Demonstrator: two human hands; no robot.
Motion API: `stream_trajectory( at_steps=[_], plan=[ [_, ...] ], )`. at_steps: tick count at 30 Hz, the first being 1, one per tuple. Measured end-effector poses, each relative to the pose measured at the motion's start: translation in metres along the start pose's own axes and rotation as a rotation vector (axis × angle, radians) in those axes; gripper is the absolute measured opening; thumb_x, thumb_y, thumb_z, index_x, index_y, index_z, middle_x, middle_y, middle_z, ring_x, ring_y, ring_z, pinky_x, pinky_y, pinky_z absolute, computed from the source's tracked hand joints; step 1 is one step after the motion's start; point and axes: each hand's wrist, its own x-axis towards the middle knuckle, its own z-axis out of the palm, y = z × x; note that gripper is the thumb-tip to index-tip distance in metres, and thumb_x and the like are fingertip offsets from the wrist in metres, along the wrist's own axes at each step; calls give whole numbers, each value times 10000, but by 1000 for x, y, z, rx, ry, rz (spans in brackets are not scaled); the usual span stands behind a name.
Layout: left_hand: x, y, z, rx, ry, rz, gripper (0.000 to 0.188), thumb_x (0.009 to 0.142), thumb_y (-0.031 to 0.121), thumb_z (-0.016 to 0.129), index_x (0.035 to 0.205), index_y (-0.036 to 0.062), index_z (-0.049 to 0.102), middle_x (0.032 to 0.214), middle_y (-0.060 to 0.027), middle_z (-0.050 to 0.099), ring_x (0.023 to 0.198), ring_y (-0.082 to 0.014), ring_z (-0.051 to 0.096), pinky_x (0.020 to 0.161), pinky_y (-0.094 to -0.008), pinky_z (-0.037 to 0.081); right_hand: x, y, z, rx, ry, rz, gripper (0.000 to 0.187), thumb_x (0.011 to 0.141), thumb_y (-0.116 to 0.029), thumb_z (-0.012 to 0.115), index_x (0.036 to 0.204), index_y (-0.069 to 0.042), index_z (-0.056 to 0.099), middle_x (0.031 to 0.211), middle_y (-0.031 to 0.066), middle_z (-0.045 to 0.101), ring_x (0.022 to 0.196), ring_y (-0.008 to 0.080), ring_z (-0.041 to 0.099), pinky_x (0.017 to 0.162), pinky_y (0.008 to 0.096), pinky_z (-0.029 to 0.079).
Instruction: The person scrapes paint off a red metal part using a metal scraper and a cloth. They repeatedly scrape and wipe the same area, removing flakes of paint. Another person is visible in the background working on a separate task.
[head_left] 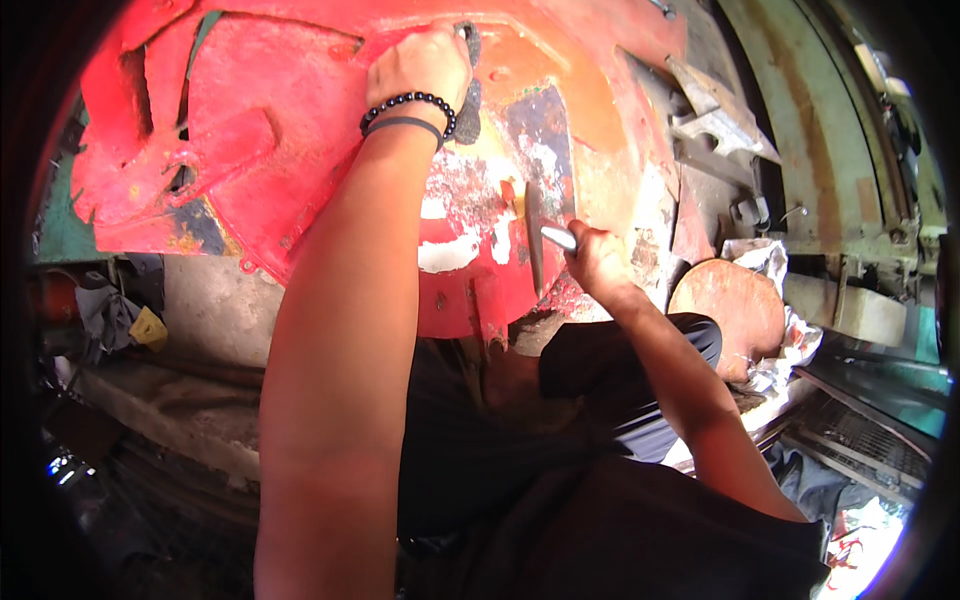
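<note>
A large red painted metal panel (225, 130) spreads before me, its paint worn to white, dark and bare patches near the middle. My left hand (425, 70), with a black beaded bracelet and a dark band at the wrist, is closed on its upper part. Along its right side it grips a dark grey, rough-looking piece (468, 115) whose kind I cannot make out; the fingertips are mostly hidden. My right hand (600, 262) is wrapped round the pale handle of a hammer (536, 238). The hammer's long narrow head is over the worn patch; whether it touches is unclear.
On the right lie a rusty round disc (728, 310), crumpled foil (800, 350) and a pointed metal bracket (720, 115). Greenish metal panels (815, 120) stand beyond them. A grey cloth (105, 310) hangs at the left above a ledge (170, 400). My bent leg is below the panel.
</note>
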Motion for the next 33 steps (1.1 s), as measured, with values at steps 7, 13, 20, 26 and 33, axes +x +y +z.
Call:
stream_trajectory(
  at_steps=[7, 13, 20, 26, 33],
  plan=[
    [1, -2, 0, -8, 51, 21, 391, 986, 389, 383, 1172, 110, 582, 1048, -234, 668, 1012, -416, 635, 877, -520, 503, 9, 2, 5, 41, 98, 18, 216, 787, -119, 654, 998, -82, 629, 761, 220, 665, 743, 377, 679, 707, 464, 553],
    [-1, 0, 0, -22, -4, -12, 390, 983, 390, 386, 1189, 118, 575, 1070, -228, 664, 1034, -416, 626, 882, -519, 499, 3, 0, 3, 12, 69, 11, 186, 786, -121, 660, 966, -84, 631, 750, 213, 666, 739, 383, 675, 705, 478, 547],
    [0, -1, 1, 2, 9, 5, 384, 984, 372, 384, 1204, 118, 568, 1055, -230, 669, 1018, -416, 633, 880, -520, 500, -3, -1, 4, -39, -43, 8, 224, 832, -145, 636, 1054, -121, 628, 838, 200, 686, 793, 375, 687, 719, 484, 549],
    [1, -1, 0, -10, 30, 11, 379, 982, 368, 400, 1205, 115, 572, 1047, -232, 670, 1011, -411, 637, 875, -522, 502, 0, -2, -1, 14, 149, -31, 216, 773, -100, 657, 983, -59, 630, 735, 214, 666, 713, 383, 677, 701, 466, 555],
    [-1, 0, 1, -14, 20, 10, 387, 983, 382, 392, 1190, 114, 580, 1042, -228, 672, 1014, -409, 636, 875, -521, 502, 6, -4, -5, -68, 24, 112, 187, 814, -118, 627, 996, -77, 625, 830, 219, 682, 809, 385, 681, 741, 480, 541]
  ],
)
